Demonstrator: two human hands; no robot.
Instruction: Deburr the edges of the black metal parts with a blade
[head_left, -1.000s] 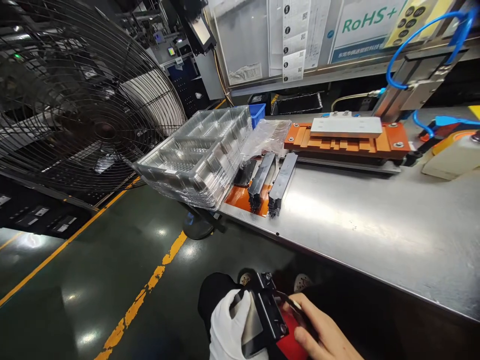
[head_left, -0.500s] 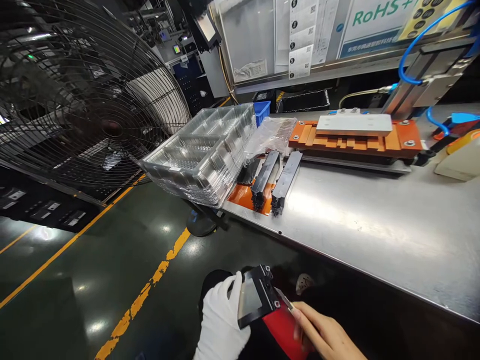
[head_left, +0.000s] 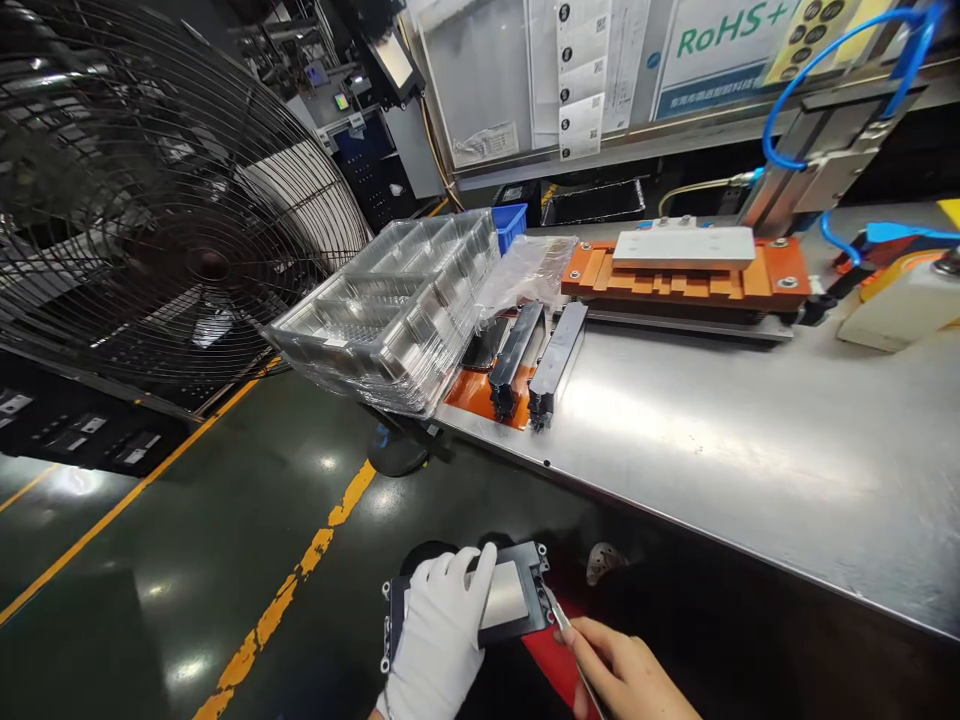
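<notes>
- Gripping the black frame point(head_left: 517, 556), the left hand's point(head_left: 442, 620) gloved fingers wrap its middle; it looks light, stiff – best held by its rims.
- Right hand point(head_left: 626, 670): fingers pinched on a slim metal tool point(head_left: 564, 622), tip at the frame's right end.
- Tabletop point(head_left: 675, 420) edge beyond the frame – dark bars point(head_left: 559, 355) farther.

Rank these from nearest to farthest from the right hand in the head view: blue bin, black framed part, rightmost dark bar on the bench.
From the right hand:
1. Black framed part: just to its left, in the gloved left hand.
2. Rightmost dark bar: ahead, near the bench's front edge.
3. Blue bin: farthest, beyond the clear trays.
</notes>
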